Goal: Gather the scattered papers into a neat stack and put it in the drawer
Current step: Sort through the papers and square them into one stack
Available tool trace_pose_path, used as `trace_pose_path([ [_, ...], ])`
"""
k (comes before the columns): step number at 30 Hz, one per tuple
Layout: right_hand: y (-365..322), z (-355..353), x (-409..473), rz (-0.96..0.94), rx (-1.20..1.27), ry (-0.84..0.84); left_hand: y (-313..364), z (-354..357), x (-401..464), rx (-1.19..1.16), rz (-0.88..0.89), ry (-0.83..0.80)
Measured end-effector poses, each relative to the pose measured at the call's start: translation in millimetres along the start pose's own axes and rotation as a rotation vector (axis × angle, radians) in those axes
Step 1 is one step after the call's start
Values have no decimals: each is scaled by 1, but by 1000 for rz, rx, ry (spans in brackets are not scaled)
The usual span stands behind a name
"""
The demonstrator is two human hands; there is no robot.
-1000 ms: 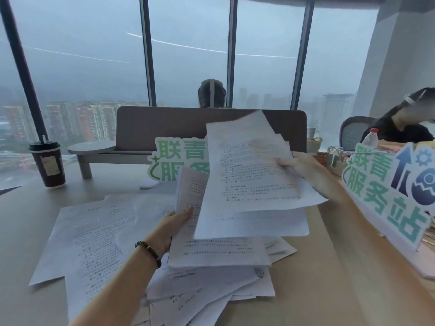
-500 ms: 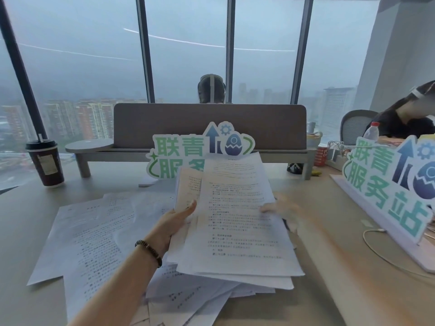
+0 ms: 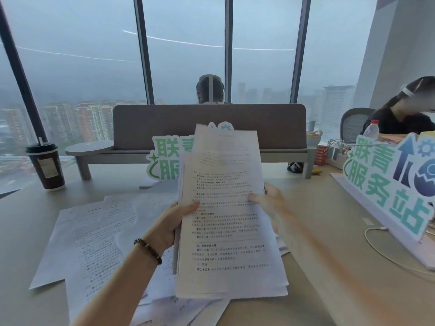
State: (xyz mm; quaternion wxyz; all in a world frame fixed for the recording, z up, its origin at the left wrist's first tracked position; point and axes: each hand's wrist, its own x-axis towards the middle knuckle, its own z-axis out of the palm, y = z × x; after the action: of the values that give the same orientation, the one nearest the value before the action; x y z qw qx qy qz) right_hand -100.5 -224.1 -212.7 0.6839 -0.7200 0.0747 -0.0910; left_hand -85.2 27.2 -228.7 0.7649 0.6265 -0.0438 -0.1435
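Note:
A thick bundle of printed papers (image 3: pixel 226 222) stands tilted up in front of me, its lower edge near the desk. My left hand (image 3: pixel 174 222), with a bead bracelet on the wrist, grips the bundle's left edge, thumb on the top sheet. My right hand (image 3: pixel 268 201) grips the right edge, thumb on the front. More loose papers (image 3: pixel 94 234) lie spread flat on the desk to the left and under the bundle. No drawer is in view.
A dark coffee cup (image 3: pixel 46 165) stands at the far left of the beige desk (image 3: pixel 329 290). A green-lettered sign (image 3: pixel 164 158) stands behind the papers, a larger sign (image 3: pixel 388 184) at the right with a white cable (image 3: pixel 376 248). A grey divider (image 3: pixel 270 125) crosses the back; two people sit beyond.
My right hand laid its sheets onto the ones my left hand held, then took the right edge. The bundle now stands squarer and more upright between both hands.

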Motion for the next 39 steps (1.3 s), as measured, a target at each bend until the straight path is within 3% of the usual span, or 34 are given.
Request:
trace_pose_path([
  [5,-36,-1,-10,-203,37,7,29,11,-10,50,219,48],
  [9,-60,3,-13,-351,-2,108,47,25,-16,64,408,118],
  [13,-63,7,-14,-432,19,134,49,31,-15,47,481,141],
  [26,-58,1,-16,-447,60,61,19,22,-15,79,372,77],
  [39,-196,-10,-8,-1048,-329,213,18,20,-15,48,346,49],
])
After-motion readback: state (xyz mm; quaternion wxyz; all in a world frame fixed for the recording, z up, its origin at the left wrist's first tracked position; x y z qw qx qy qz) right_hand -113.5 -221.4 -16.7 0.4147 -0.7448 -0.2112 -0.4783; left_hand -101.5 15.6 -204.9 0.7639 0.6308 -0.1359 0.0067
